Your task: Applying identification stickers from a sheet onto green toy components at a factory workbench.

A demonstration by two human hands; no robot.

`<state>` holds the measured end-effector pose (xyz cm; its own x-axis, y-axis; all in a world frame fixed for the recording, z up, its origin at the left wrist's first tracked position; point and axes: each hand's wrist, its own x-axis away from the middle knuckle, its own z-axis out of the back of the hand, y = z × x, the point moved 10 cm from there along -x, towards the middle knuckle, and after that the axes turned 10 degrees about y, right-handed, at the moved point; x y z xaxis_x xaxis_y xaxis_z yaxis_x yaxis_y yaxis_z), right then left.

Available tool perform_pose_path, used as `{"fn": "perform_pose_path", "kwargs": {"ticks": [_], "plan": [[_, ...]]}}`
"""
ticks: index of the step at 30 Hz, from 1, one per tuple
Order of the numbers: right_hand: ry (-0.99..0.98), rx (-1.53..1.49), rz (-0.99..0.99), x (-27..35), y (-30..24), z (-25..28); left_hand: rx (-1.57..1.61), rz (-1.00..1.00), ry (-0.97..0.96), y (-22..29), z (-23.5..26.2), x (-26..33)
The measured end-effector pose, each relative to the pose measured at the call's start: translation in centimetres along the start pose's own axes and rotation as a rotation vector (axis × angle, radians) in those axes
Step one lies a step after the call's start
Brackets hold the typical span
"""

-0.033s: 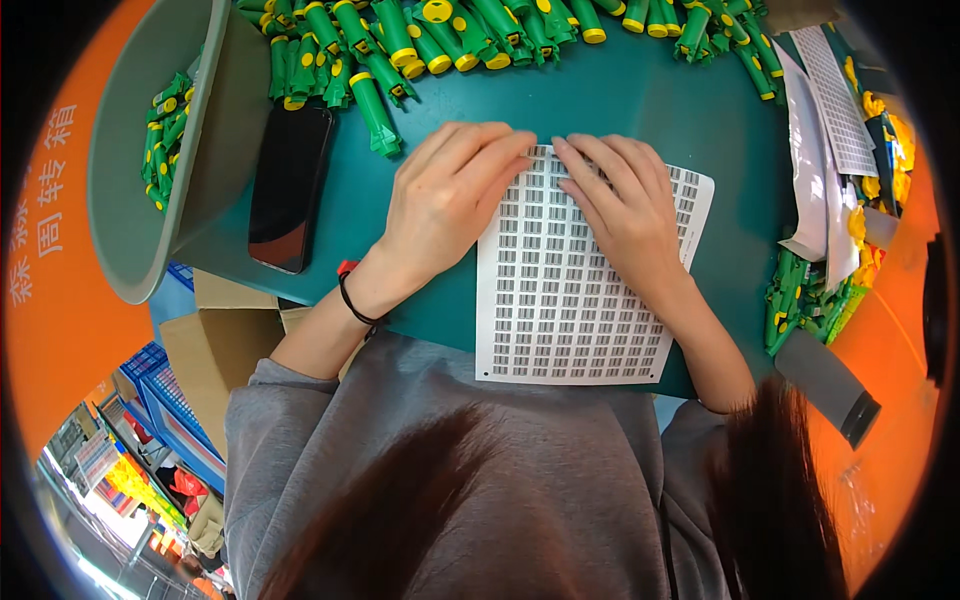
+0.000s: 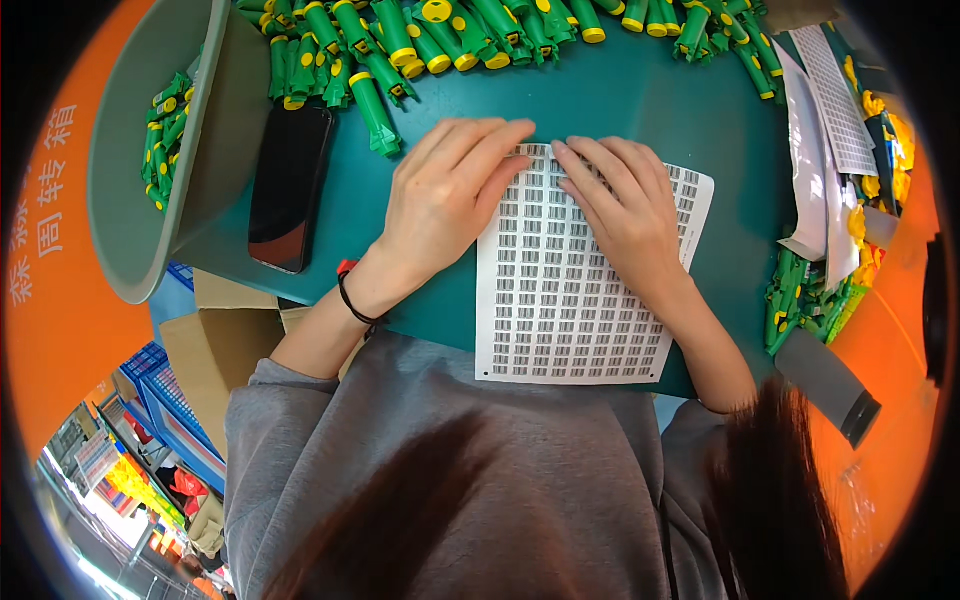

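- Pressing both hands flat, we keep the label sheet (image 2: 575, 290) pinned to the teal worktop (image 2: 640, 110); it lies square in front of the body, its near edge at the worktop's near edge, so the rows of small printed stickers face up within easy reach.
- Our left hand (image 2: 445, 200) rests partly on the bare worktop, and only its fingertips (image 2: 510, 150) reach onto the sheet's top-left corner. The fingers are stretched out and close together, gripping nothing; we judge they are steadying that corner or working at a sticker's edge, though the pictures are too small to tell which.
- Our right hand (image 2: 625, 215) lies palm down on the upper middle of the sheet, fingers (image 2: 590, 170) extended and closed on nothing, its weight holding the paper from sliding.
- A black band (image 2: 350, 300) sits on the left wrist.
- Beyond the hands, a row of green and yellow plastic parts (image 2: 420, 45) lines the far edge, near the fingertips but apart from the sheet.
- A dark phone (image 2: 290, 185) lies left of the left hand, just beside a grey bin (image 2: 215, 130) holding more green parts.
- To the right, loose white sheets (image 2: 825, 150) and another heap of green parts (image 2: 810, 295) crowd the edge.
- Nothing lies on the sheet besides our hands.
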<state>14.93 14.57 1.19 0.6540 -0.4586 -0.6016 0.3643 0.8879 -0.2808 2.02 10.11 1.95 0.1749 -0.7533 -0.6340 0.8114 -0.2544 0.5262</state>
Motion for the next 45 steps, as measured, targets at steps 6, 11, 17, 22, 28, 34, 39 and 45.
{"fn": "perform_pose_path", "kwargs": {"ticks": [6,11,17,22,28,34,39,45], "plan": [[0.101,-0.081,-0.178,0.1,1.5,1.4,0.074,0.02,-0.082,-0.8,-0.7,-0.2],[0.071,0.052,-0.039,1.5,1.2,2.0,0.068,-0.003,-0.072,-0.5,-0.5,-0.1],[0.04,0.026,-0.129,0.4,1.7,1.7,0.078,0.015,-0.066,-0.6,-0.4,-0.1],[0.037,-0.021,-0.079,1.0,1.2,1.2,0.083,0.011,-0.075,-0.7,-0.5,-0.1],[-0.009,-0.061,-0.107,0.3,1.5,1.8,0.077,0.004,-0.065,-0.7,-0.4,-0.2],[0.031,0.089,-0.109,2.7,3.8,3.4,0.093,0.031,-0.086,-0.8,-0.6,-0.2],[0.04,0.137,-0.029,2.6,2.6,4.0,0.086,0.026,-0.09,-0.9,-0.8,-0.1],[0.038,0.162,-0.099,3.5,4.2,5.0,0.086,0.035,-0.107,-0.7,-0.9,-0.3]]}}
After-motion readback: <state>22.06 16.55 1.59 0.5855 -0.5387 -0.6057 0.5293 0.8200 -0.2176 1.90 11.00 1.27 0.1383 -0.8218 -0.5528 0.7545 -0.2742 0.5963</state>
